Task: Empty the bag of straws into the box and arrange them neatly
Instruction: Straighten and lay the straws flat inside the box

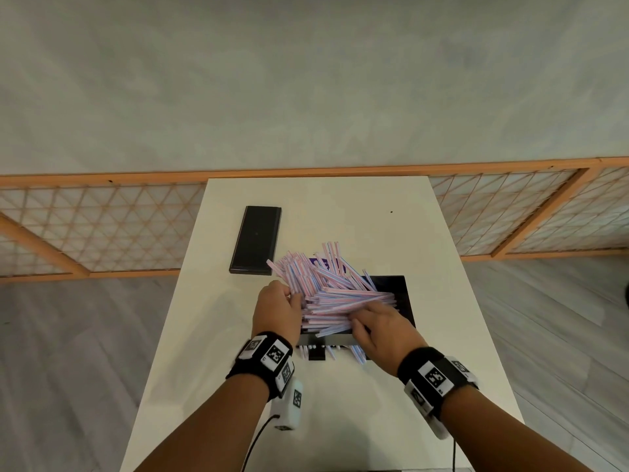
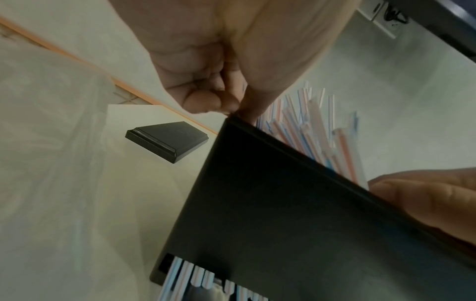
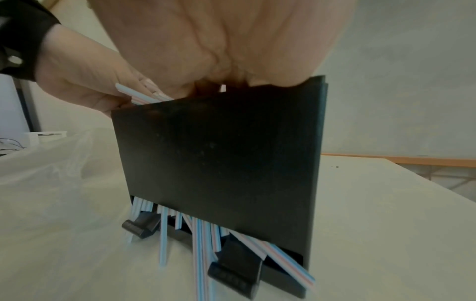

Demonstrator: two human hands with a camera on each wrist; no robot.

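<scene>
A black box [image 1: 403,294] stands mid-table, overflowing with a loose fan of pink-and-blue striped straws [image 1: 340,298]. My left hand [image 1: 292,296] grips the straws' left ends at the box's left side; its curled fingers [image 2: 206,97] sit above the box corner [image 2: 283,203]. My right hand [image 1: 357,327] lies on the near part of the pile, fingers bent down among the straws. In the right wrist view the box's front wall [image 3: 219,163] hides those fingers. Several straws [image 3: 201,234] poke out of the slot at the box's bottom. A purple-printed piece [image 1: 320,262] shows under the far straws.
The black lid [image 1: 256,240] lies flat at the table's far left, also seen as the lid [image 2: 167,140]. Crumpled clear plastic [image 3: 51,163] lies on the table left of the box. The white table [image 1: 442,352] ends close on both sides, with grey floor beyond.
</scene>
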